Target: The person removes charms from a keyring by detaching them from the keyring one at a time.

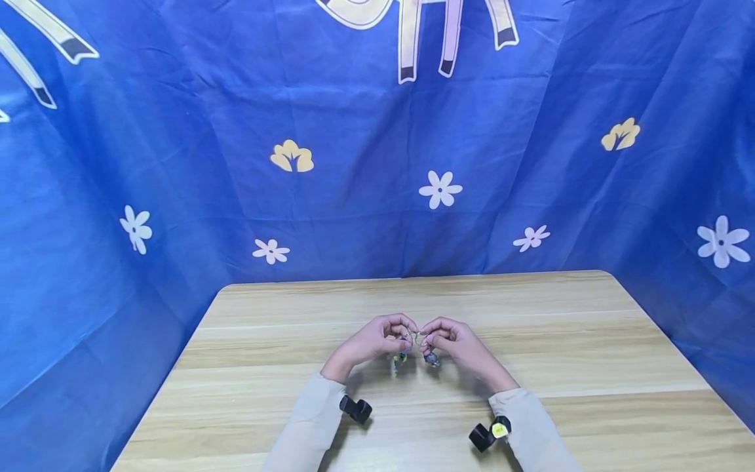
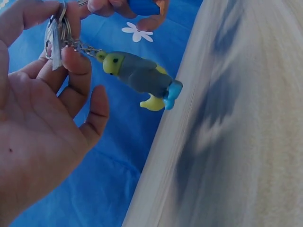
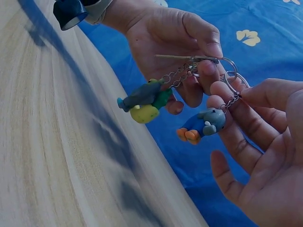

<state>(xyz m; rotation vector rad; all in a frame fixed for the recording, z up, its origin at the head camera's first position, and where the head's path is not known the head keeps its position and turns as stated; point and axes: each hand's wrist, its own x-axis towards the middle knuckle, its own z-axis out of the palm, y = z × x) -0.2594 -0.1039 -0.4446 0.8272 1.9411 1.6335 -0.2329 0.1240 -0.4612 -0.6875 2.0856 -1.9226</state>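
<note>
Above the table, my left hand pinches metal key rings between thumb and fingers. From them hangs, by a short chain, a keychain figurine with a grey body, yellow-green head and light blue feet. Yellow and green pieces hang beside it. A thin pale strip sticks out by the rings. Facing it, my right hand pinches another key ring, whose chain carries a grey and blue figurine with orange feet. The rings meet between the fingertips; whether they are linked I cannot tell.
The wood-grain table lies under both hands. Blue cloth with printed flowers and animal legs stands behind it and at both sides. Black wrist cameras sit on both light sleeves.
</note>
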